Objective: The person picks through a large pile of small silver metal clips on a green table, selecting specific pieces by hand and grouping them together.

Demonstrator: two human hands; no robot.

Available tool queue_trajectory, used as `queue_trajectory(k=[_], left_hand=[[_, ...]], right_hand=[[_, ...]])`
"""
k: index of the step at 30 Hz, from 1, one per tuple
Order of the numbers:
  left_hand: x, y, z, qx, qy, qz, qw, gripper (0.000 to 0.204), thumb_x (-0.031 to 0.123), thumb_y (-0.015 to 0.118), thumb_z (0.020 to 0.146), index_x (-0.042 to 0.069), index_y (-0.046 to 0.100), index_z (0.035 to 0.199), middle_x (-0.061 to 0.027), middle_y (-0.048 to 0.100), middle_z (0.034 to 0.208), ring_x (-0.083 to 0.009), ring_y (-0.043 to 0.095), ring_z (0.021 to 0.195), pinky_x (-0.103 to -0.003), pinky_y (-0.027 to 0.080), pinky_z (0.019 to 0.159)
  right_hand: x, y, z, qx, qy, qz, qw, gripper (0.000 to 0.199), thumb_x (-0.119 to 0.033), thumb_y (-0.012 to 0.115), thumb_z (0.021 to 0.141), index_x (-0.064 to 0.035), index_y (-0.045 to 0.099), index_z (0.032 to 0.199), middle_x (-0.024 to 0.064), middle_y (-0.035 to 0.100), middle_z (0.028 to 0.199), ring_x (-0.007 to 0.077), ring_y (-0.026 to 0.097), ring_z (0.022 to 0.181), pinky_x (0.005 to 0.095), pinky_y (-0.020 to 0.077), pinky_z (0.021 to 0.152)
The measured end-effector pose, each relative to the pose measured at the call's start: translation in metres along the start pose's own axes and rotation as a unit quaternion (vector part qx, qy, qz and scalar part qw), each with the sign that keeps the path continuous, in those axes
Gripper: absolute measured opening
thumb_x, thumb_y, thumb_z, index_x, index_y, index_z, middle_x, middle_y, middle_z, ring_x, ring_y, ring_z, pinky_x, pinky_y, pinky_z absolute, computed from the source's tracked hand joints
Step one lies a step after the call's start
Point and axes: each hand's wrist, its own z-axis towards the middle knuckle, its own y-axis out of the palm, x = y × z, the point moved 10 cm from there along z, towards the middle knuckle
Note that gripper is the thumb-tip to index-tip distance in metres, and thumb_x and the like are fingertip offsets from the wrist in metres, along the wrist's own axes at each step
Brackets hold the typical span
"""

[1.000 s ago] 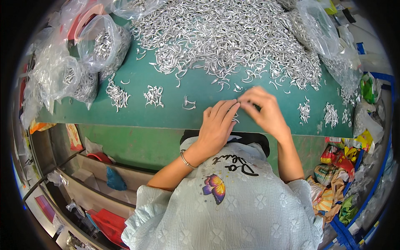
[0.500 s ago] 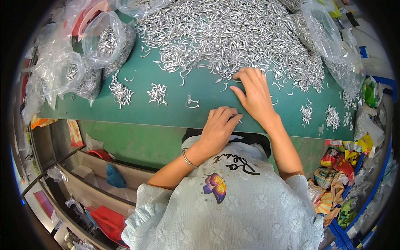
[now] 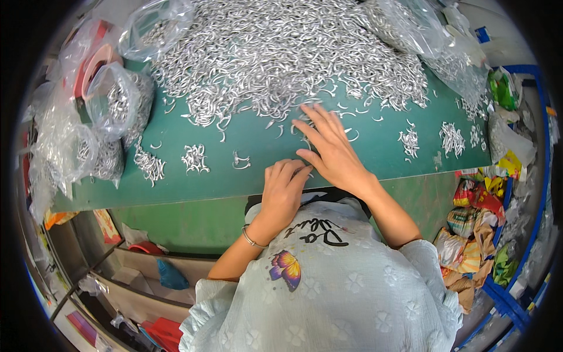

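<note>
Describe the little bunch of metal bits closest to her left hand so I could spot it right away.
Start at the green table with its big heap of silvery hooks along the far side. Along the near edge, left of the left hand, sit three small bunches in a row. The wanted bunch is the rightmost and smallest, just a few curled pieces, unlike its fuller neighbours.

On the desk (image 3: 375,149), the big heap of metal hooks (image 3: 281,53) sits at the far side, spreading across its width. Left of the heap, bags of hooks (image 3: 114,102) crowd the desk's left edge. Nearer the front, three little bunches (image 3: 193,158) line up left of the hands, with two more bunches (image 3: 431,138) off to the right. The right hand (image 3: 331,152) lies flat at the heap's near fringe; the left hand (image 3: 284,190) rests just behind it at the front edge. Shelves (image 3: 135,276) sit below left, crumpled wrappers (image 3: 475,234) below right.
</note>
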Motion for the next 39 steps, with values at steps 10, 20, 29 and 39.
queue_trajectory(k=[10, 20, 29, 39], left_hand=[[0.008, 0.009, 0.004, -0.023, 0.012, -0.012, 1.0, 0.029, -0.002, 0.069, 0.078, 0.004, 0.067, 0.106, -0.0071, 0.06, 0.102, -0.0269, 0.056, 0.096, -0.038, 0.039, 0.081], [0.012, 0.012, 0.004, -0.027, 0.018, -0.015, 0.999, 0.029, -0.002, 0.069, 0.078, 0.004, 0.067, 0.106, -0.0073, 0.06, 0.102, -0.0268, 0.055, 0.095, -0.038, 0.039, 0.08], [0.012, 0.014, 0.003, -0.025, 0.028, -0.018, 0.999, 0.032, -0.002, 0.07, 0.077, 0.005, 0.066, 0.108, -0.007, 0.06, 0.102, -0.0266, 0.056, 0.095, -0.038, 0.039, 0.079], [0.013, 0.018, 0.006, -0.016, 0.01, -0.062, 0.998, 0.039, 0.0, 0.071, 0.077, 0.006, 0.063, 0.115, -0.0081, 0.06, 0.108, -0.0281, 0.056, 0.1, -0.039, 0.04, 0.083]], right_hand=[[0.055, -0.034, -0.038, 0.053, 0.117, -0.084, 0.988, 0.051, -0.023, 0.068, 0.088, -0.0026, 0.053, 0.132, 0.0222, 0.031, 0.152, 0.0424, 0.025, 0.142, 0.0521, 0.0247, 0.114], [0.078, -0.091, -0.043, 0.183, 0.138, -0.004, 0.973, 0.021, 0.0, 0.069, 0.08, -0.0033, 0.067, 0.101, 0.0103, 0.062, 0.106, 0.03, 0.056, 0.098, 0.0386, 0.0444, 0.087], [0.067, -0.066, -0.011, 0.131, 0.033, -0.125, 0.983, 0.012, -0.008, 0.069, 0.08, -0.0072, 0.062, 0.089, 0.0062, 0.058, 0.102, 0.0274, 0.052, 0.093, 0.0383, 0.0389, 0.079], [0.005, -0.035, -0.054, 0.03, 0.01, -0.032, 0.999, 0.01, -0.005, 0.068, 0.078, -0.0038, 0.064, 0.087, 0.0075, 0.058, 0.088, 0.0266, 0.052, 0.084, 0.0365, 0.0388, 0.075]])
